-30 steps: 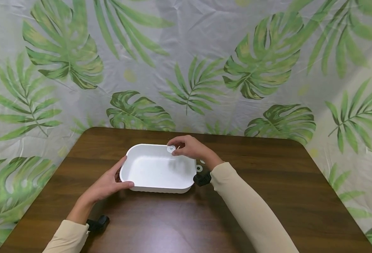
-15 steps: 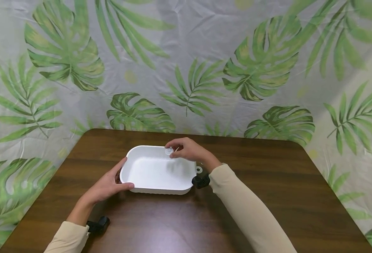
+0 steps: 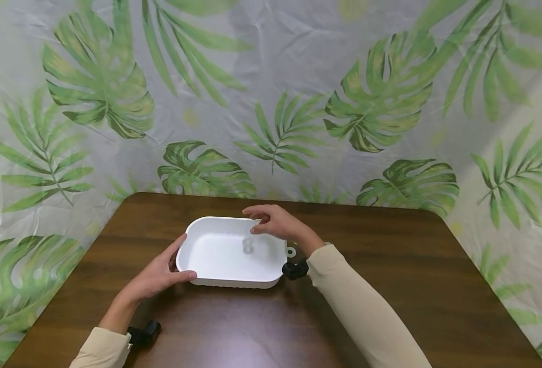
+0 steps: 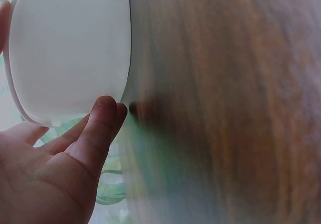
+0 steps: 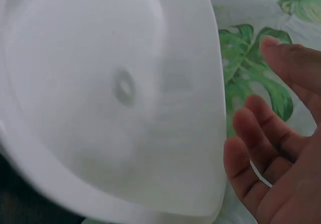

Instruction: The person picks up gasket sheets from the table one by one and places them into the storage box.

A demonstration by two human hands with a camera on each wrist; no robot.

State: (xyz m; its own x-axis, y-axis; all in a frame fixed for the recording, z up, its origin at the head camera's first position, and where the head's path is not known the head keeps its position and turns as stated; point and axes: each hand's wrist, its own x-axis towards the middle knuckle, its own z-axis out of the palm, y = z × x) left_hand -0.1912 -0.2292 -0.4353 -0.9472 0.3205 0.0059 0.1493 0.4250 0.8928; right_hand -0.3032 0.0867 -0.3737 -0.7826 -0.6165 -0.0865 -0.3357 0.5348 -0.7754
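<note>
My left hand [image 3: 153, 273] holds the white plastic tray [image 3: 216, 276] at its left end, thumb on the near rim and fingers round the far corner. In the left wrist view, fingertips [image 4: 104, 106] press against the tray's outer wall. Above the tray's far right part, my right hand [image 3: 277, 223] has its thumb and fingers spread apart with nothing between them. Below it a small pale washer-like ring [image 3: 248, 245] appears blurred inside the tray. The right wrist view shows the same ring [image 5: 125, 87] over the tray floor.
Just right of the tray a white ring [image 3: 291, 252] lies on the dark wooden table [image 3: 390, 266], partly hidden by the tray and right arm. Another pale piece [image 3: 328, 244] shows beyond the sleeve. A leaf-print curtain [image 3: 280, 128] hangs behind the table.
The right hand held the small ring above the tray's far edge; its fingers have since parted, and the ring has dropped into the tray. The left hand has stayed on the tray.
</note>
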